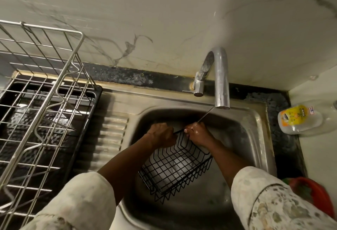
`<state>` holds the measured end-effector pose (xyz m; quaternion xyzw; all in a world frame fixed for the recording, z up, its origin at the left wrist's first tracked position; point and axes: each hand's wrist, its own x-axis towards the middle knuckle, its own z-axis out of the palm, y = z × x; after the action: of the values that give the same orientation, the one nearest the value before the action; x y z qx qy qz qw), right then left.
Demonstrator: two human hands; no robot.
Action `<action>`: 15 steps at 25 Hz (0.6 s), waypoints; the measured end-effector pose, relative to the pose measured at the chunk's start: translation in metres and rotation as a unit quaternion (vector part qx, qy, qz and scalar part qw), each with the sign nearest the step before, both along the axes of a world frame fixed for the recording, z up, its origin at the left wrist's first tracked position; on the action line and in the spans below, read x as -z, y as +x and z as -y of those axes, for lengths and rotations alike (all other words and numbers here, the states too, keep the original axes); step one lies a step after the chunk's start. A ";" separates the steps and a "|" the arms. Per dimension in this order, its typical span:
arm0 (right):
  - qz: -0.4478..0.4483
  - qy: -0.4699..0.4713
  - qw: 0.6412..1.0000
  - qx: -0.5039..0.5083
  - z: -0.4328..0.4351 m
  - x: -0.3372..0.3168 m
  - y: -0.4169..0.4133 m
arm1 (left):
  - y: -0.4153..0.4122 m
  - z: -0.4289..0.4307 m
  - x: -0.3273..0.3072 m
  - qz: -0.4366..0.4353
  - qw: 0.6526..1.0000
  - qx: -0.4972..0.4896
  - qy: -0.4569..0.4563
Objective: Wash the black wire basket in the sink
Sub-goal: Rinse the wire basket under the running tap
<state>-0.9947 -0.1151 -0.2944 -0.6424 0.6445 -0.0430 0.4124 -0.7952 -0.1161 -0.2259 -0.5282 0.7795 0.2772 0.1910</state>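
A silver wire dish rack [45,83] stands at the left on a black tray [97,93]; nothing shows in it. In the middle, the steel sink [260,120] holds the black wire basket [182,164], tilted with its far rim raised. The left hand [160,135] curls around that far rim, and the right hand [198,133] grips the same rim just beside it, under a thin stream from the faucet [221,76]. On the counter to the right lies a plastic bottle [299,120].
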 end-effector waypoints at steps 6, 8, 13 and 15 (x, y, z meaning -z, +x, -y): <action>0.026 -0.002 0.999 -0.046 -0.014 0.000 -0.001 | -0.021 -0.001 0.001 -0.032 0.996 0.059 0.064; 0.049 0.008 0.998 -0.030 -0.012 -0.005 0.000 | -0.025 -0.006 0.003 -0.052 0.997 0.028 0.042; 0.050 0.010 0.997 -0.058 -0.013 -0.015 -0.011 | -0.022 -0.014 -0.001 -0.044 0.999 -0.007 0.000; 0.056 0.004 0.997 -0.053 -0.017 -0.016 -0.019 | -0.019 -0.014 -0.006 -0.043 0.999 -0.028 -0.004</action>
<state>-1.0142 -0.0984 -0.2780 -0.6705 0.5855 -0.0542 0.4524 -0.8141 -0.1019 -0.2201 -0.5383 0.7730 0.3017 0.1471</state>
